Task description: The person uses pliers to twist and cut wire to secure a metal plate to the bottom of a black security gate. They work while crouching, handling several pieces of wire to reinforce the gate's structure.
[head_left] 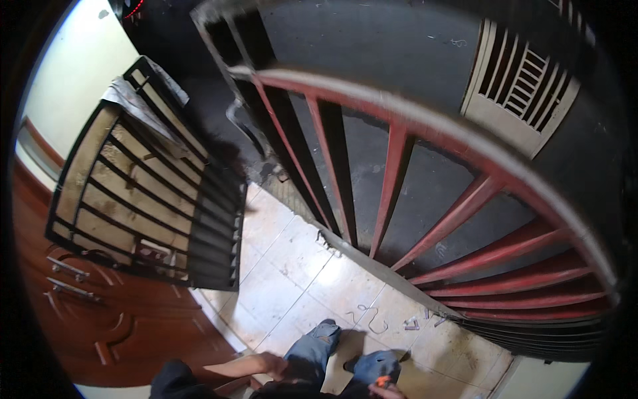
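My left hand [274, 366] lies by my left thigh, next to the blue jeans [311, 352]; its fingers are hidden. Low at the frame's bottom edge, my right hand [391, 392] is closed around a small orange and dark object [383, 381], too small to name, just by my right knee. Ahead of my knees, a thin curled cord [376, 323] lies on the pale floor tiles [279, 276]. To its right are a few small angled pieces [412, 324] whose kind I cannot make out.
A red railing [399, 176] with a pale top rail curves across the front and right. On the left stands a black barred metal gate [149, 179] with a cloth [129, 96] over it, beside a brown panelled door [139, 332]. Beyond the railing is a white barred gate [512, 106].
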